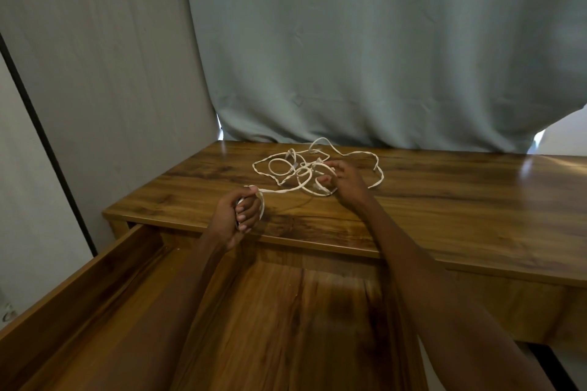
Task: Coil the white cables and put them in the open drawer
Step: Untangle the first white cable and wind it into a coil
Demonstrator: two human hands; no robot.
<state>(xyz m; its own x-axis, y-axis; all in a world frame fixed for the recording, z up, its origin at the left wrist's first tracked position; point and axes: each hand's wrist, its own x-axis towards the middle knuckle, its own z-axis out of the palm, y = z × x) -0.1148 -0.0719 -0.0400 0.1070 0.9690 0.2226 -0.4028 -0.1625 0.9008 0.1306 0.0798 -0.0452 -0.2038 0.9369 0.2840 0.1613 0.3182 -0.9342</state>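
- My left hand (236,216) grips the first loops of cable (317,165).
- My right hand (341,181), fingers loosely curled, rests in the tangle.
- Most remains uncoiled; the drawer (79,292) holds nothing.

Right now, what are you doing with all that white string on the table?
It's a white cable, and I'm winding it up. My left hand holds the few loops wound so far, with a strand running from it to the tangle on the wooden table. My right hand is picking at that tangle with its fingertips. The drawer below is pulled open, and no cable shows in it yet.
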